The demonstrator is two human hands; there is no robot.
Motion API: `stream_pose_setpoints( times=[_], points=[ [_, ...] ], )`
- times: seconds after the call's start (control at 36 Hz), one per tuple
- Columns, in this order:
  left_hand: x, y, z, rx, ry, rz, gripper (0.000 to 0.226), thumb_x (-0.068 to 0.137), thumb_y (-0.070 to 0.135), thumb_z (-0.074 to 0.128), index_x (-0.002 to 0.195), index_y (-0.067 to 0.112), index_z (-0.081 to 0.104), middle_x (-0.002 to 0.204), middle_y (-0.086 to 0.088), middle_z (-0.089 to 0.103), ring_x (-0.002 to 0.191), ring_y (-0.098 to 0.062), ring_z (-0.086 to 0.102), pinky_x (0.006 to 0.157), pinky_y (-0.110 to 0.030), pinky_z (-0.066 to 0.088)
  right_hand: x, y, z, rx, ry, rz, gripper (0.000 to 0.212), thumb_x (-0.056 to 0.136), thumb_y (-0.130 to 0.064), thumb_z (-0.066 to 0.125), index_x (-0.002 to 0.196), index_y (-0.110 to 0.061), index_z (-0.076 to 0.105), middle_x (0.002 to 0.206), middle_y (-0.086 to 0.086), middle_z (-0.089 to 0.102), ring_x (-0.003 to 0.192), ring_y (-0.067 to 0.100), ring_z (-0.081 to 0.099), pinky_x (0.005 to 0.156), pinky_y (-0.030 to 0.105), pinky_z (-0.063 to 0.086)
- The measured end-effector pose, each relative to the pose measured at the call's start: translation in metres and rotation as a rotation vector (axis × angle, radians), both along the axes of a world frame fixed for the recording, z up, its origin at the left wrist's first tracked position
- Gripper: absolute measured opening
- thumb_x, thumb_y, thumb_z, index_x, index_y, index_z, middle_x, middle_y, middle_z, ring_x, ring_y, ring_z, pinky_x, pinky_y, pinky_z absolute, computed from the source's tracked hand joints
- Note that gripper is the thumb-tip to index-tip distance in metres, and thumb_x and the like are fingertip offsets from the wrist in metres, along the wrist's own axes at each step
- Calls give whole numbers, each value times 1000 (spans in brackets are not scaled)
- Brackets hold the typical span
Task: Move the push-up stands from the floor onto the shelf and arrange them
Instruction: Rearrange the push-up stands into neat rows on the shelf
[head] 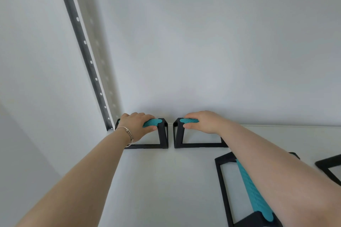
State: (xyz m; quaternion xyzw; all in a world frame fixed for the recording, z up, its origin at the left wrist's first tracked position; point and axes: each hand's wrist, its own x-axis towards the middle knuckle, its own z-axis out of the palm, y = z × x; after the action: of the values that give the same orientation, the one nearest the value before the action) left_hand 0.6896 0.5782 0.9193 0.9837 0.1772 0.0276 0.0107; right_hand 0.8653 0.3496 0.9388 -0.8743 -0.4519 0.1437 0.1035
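Observation:
Two black push-up stands with teal grips stand side by side at the back of the white shelf [151, 180], against the wall. My left hand [136, 125] is closed over the teal grip of the left stand [163, 134]. My right hand [203, 121] grips the teal bar of the right stand [178, 134]. A narrow gap separates the two stands. A third stand [247, 186] sits nearer me at the right, partly under my right forearm. Part of another black frame [330, 167] shows at the right edge.
A black perforated shelf upright [83, 46] rises at the shelf's back-left corner. White walls close off the back and left. A thin bracelet circles my left wrist [127, 134].

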Motion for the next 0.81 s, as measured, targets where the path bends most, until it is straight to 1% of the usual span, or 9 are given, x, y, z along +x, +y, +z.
stream_pose_setpoints(
  times=[0.08, 0.25, 0.47, 0.64, 0.81],
  points=[
    [0, 0, 0, 1, -4, -6, 45, 93, 64, 34, 130, 42, 47, 114, 13, 60, 108, -15, 52, 91, -37, 34, 2, 0, -1, -4, 1, 5, 49, 89, -67, 48, 132, -42, 52, 129, -14, 60, 115, 17, 54, 99, 38, 44],
    [1, 1, 0, 6, -5, -19, 45, 94, 64, 33, 130, 42, 47, 112, 13, 59, 106, -15, 52, 90, -36, 33, 3, 1, -2, -9, 5, -1, 49, 89, -67, 48, 132, -43, 53, 127, -13, 61, 114, 17, 54, 100, 40, 44],
    [1, 1, -1, 11, -10, -18, 44, 94, 63, 34, 129, 41, 48, 112, 13, 60, 106, -15, 53, 90, -37, 34, 1, -1, -4, -1, -28, -12, 52, 88, -68, 47, 134, -44, 50, 129, -14, 60, 115, 17, 54, 97, 36, 44],
    [2, 0, -1, 7, -13, -19, 44, 94, 63, 34, 129, 41, 49, 112, 13, 60, 105, -15, 53, 90, -37, 34, 1, 0, -6, -10, -46, -13, 53, 88, -70, 46, 134, -44, 50, 129, -13, 60, 115, 17, 54, 97, 36, 44],
    [3, 1, -1, 6, -6, -22, 44, 94, 63, 34, 129, 41, 48, 112, 13, 60, 106, -15, 53, 91, -37, 34, -2, 1, -5, -13, -71, -16, 52, 89, -69, 45, 135, -44, 49, 130, -13, 60, 116, 17, 54, 95, 34, 43]
  ],
)
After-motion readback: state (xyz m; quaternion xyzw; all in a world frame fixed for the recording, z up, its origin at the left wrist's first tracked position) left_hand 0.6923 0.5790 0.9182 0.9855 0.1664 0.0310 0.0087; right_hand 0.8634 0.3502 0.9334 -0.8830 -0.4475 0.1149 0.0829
